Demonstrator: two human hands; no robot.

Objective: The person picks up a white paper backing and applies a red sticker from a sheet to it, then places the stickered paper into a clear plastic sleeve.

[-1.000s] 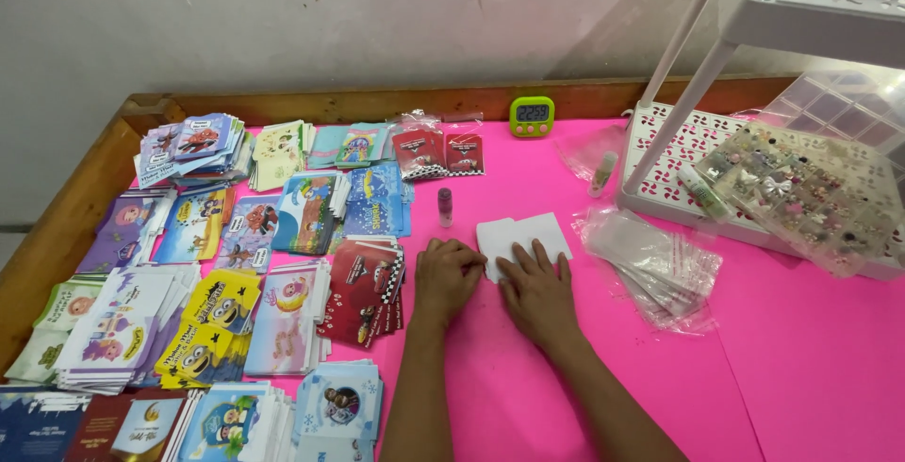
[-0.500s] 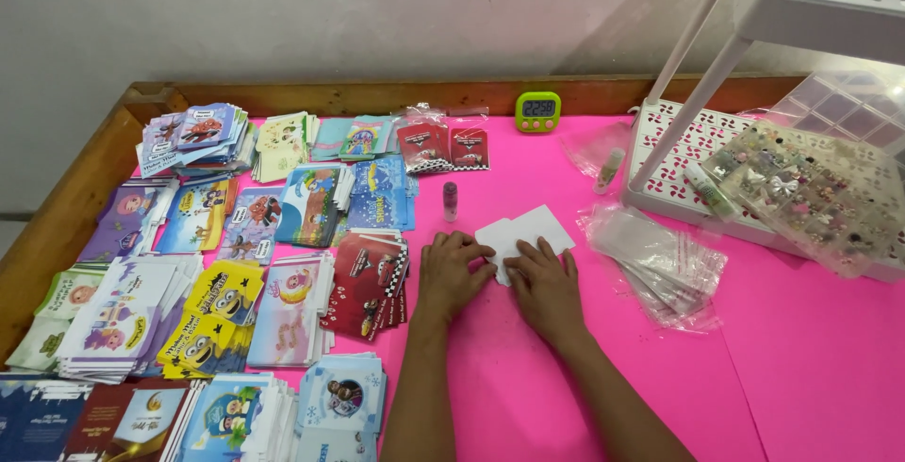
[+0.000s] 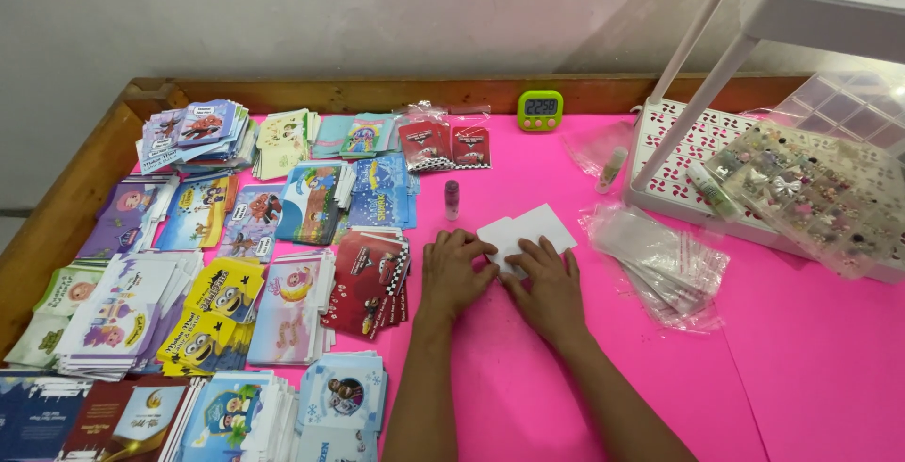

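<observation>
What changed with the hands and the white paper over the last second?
The right hand slid back toward the near edge of the white paper, and the left hand closed in on its left corner. Neither lifted it. The card stacks, small bottle and green timer stayed put.

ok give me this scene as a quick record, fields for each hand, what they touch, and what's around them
surface: pink table top with a wooden rim
left hand: left hand lies knuckles up, fingertips at the edge of the white cards
right hand: right hand lies flat, fingers on the white cards
beside hands: small bottle standing upright, apart from both hands
left side: stacks of cartoon cards
right side: clear bags, white rack, bead box
back edge: green timer
</observation>
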